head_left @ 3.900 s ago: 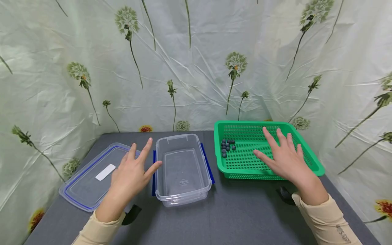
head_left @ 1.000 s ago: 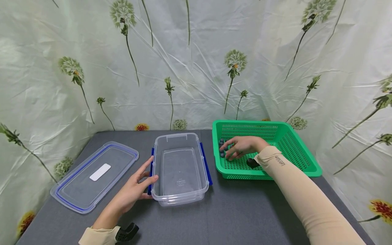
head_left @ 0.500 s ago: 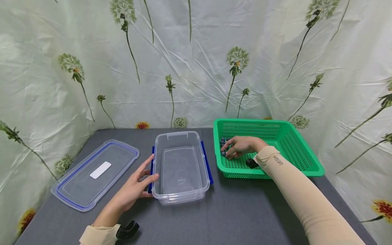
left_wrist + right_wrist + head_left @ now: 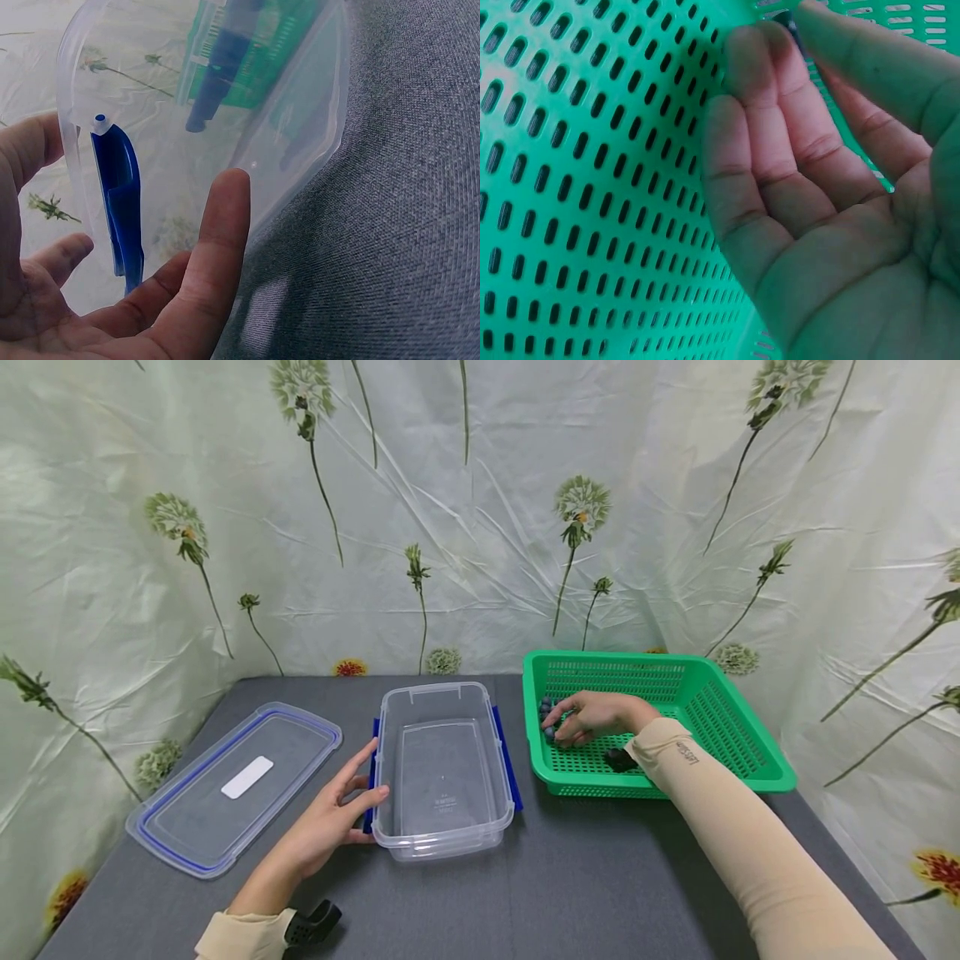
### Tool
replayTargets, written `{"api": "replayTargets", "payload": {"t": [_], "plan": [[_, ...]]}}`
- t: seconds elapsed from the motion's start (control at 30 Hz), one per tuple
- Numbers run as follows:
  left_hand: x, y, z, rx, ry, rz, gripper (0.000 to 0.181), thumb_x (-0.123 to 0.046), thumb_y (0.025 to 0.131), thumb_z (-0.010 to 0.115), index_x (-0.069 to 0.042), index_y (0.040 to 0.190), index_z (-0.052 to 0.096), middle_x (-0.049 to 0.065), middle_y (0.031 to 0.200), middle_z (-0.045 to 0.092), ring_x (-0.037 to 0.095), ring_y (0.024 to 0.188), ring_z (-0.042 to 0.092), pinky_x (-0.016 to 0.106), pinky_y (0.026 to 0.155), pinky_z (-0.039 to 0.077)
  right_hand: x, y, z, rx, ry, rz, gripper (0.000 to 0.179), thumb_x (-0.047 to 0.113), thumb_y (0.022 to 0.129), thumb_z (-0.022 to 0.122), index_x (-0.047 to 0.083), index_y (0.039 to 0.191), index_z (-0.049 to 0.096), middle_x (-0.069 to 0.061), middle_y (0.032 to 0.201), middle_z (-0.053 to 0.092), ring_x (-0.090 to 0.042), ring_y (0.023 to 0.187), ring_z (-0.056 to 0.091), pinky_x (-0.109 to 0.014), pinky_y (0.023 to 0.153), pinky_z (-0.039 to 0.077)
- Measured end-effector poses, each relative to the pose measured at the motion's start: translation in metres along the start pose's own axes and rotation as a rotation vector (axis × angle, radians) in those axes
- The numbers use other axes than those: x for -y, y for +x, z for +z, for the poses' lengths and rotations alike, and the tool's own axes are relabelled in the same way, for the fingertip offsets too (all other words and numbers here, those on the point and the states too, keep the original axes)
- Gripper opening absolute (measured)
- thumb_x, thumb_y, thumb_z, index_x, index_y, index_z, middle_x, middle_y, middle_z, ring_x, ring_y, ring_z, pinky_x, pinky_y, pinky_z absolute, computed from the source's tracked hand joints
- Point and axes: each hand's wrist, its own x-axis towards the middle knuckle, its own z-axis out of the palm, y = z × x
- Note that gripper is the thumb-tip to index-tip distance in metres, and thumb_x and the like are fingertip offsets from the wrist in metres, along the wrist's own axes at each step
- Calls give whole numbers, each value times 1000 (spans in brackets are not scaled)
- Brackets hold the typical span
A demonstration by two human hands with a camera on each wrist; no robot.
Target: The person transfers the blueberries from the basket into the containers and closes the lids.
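In the head view, a clear plastic food container (image 4: 442, 768) with blue side clips stands mid-table. My left hand (image 4: 326, 822) holds its left side, thumb over the rim and fingers along the outer wall beside the blue clip (image 4: 120, 202). At the right, a green slotted basket (image 4: 720, 727) holds several blueberries (image 4: 546, 703) in its left end. My right hand (image 4: 596, 717) reaches down into it, palm toward the wrist camera. Between its thumb and fingertips, a dark blueberry (image 4: 789, 26) shows at the top of the right wrist view, mostly hidden by the fingers.
A clear lid (image 4: 202, 814) with a blue seal and a white label (image 4: 247, 777) lies flat to the left of the container. Grey cloth (image 4: 570, 877) covers the table. Behind hangs a pale curtain (image 4: 480, 527) with dandelion prints.
From hovering spread, the left hand has come onto the container's side and the right hand down among the blueberries. Over the last second the right fingers draw in slightly; the left hand stays still.
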Motion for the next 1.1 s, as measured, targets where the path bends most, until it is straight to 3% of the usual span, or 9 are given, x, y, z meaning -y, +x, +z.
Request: {"api": "replayTargets", "payload": {"t": [0.2,0.5,0.63,0.9,1.1], "plan": [[1,-1,0,10,1,13,81,-26,110,63,-43,172,14,32,166,25,57,145,44,58,87,67,-4,-5,-4,-45,36,-45,35,2,106,64,-6,139,57,-1,85,64,-16,74,45,-29,73,45],[1,-1,0,12,-10,12,80,-25,111,62,-43,172,13,32,166,24,58,145,43,58,86,67,-3,-20,-12,-114,13,-134,38,8,108,63,-8,141,55,0,88,67,-15,79,52,-27,74,49],[1,-2,1,7,-8,11,81,-25,111,62,-43,172,13,32,165,24,58,145,43,59,86,66,0,-26,-15,-136,36,-164,38,11,110,62,-8,142,54,1,81,60,-17,78,48,-27,73,47],[1,-2,2,-2,-3,5,80,-26,110,62,-44,172,14,32,167,24,59,146,42,59,86,67,16,-29,-15,-183,39,-215,39,15,111,61,-5,144,55,0,103,70,-14,102,68,-34,91,56],[1,-3,3,6,-12,8,79,-25,111,61,-43,172,15,31,168,23,58,148,40,58,88,66,41,-22,0,-188,36,-269,35,16,110,63,1,141,60,-1,107,71,-14,98,66,-29,79,53]]}}
